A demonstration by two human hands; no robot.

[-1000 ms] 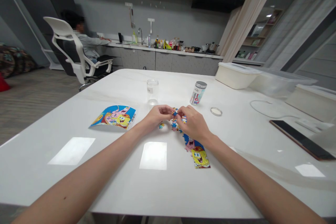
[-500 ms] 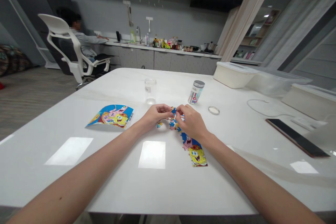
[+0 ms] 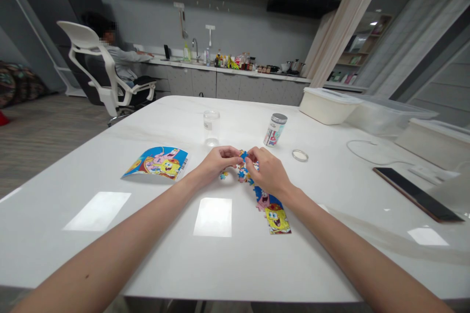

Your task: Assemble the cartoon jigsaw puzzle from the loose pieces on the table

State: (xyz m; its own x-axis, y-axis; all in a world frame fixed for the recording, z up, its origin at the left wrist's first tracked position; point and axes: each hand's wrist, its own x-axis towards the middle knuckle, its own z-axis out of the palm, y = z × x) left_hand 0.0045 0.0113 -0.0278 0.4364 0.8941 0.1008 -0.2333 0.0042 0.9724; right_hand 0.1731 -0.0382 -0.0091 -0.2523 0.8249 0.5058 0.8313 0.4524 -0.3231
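Blue puzzle piece — between the left fingers and right fingers, both pinching; other pieces near.

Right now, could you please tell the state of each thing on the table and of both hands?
Left hand: pinching a blue puzzle piece
Right hand: pinching the same piece
Puzzle section: partly joined, flat
Nearby pieces: cannot tell whether joined
Clear jar: open, upright
Printed jar: lidded, upright
Round lid: off, lying flat
Picture sheet: face up, curved
Phone: flat, screen dark
Leftmost storage box: lid on
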